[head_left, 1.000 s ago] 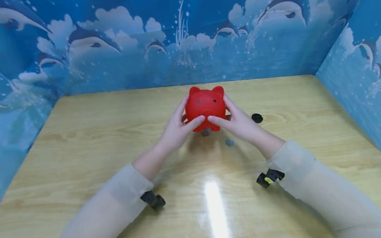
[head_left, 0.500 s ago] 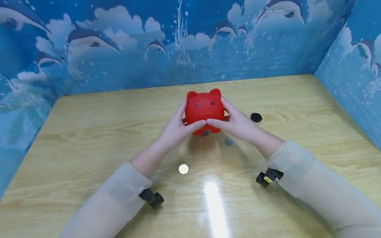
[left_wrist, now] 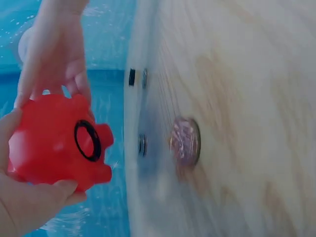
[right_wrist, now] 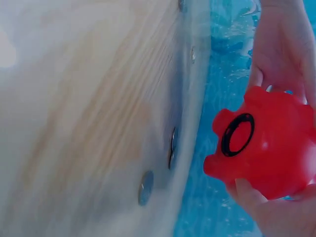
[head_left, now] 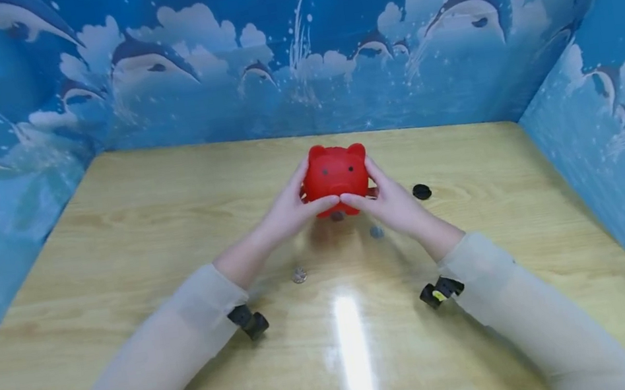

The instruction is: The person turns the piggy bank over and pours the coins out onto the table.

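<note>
Between both hands is a red piggy bank, raised off the table with its snout toward me. My left hand grips its left side and my right hand the right side, thumbs meeting in front under the snout. Both wrist views show its underside with stubby feet and a black ring there. Below on the table lie a coin under the bank, a greyish coin near my right wrist, and a shiny coin beside my left forearm.
A black round cap lies on the wooden table to the right of my right hand. Blue dolphin-print cloth stands along the back and both sides. A bright light reflection crosses the table's front middle.
A coin has appeared on the table by my left forearm; it looked plain and bright half a second ago and shows a pattern now. The bank dipped a little and rose slightly, still held.
</note>
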Demonstrator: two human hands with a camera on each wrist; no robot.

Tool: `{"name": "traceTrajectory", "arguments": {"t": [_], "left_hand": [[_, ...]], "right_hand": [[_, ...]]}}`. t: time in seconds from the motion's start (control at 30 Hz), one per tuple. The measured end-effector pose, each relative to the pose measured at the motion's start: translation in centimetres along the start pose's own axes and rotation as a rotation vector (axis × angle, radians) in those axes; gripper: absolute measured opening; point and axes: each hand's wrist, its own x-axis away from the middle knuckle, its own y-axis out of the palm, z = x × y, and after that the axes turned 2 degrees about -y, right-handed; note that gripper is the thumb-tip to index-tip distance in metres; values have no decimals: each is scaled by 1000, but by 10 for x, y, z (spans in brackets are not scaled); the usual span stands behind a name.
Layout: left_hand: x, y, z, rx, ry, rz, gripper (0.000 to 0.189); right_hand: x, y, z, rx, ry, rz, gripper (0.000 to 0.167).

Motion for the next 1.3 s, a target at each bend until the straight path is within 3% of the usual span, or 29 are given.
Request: {"name": "traceTrajectory", "arguments": {"t": [0.07,0.17,0.23,0.3,0.43,0.5,0.57,0.67,0.73,0.8,0.93,1.0,1.07,1.23,1.3], "left_hand": [[1,0,1,-6,82,27,89],[2,-1,4,-75,256,68,91],[2,-1,6,-85,289,72,91],[1,-1,6,-97,230,55,90],[-1,0,4,-45,2,-19,87],[-1,0,2,-38,0,-15,88],[0,1,1,-40,75,18,89],[2,1,0,-82,264,90,91],[3,0,1,-77,302,103,90],[4,0,4,-57,236,74,88],[11,1,14,-11,2,0,86],[15,1,18,0,-11,-4,86],[16,0,19,6,38,8,86],[8,-2,13,-63,296,83,88],[3,-3,11,-96,355,106,89]], "right_hand": [[-2,0,3,28,-65,48,85],[-2,0,5,91,-194,138,91],[-1,0,4,61,-222,151,89],[0,0,1,32,-181,119,87],[4,0,-7,-59,9,10,79],[7,0,-11,-70,30,12,80],[7,2,-10,-49,-26,50,83],[5,3,-5,46,-197,136,88],[2,4,-1,49,-238,150,88],[-1,4,2,30,-202,116,85],[-4,4,8,-93,-21,9,79],[-5,5,8,-107,-2,3,80],[-4,5,7,-81,-28,29,82],[0,6,0,23,-206,172,87],[1,6,-2,18,-249,199,87]]}}
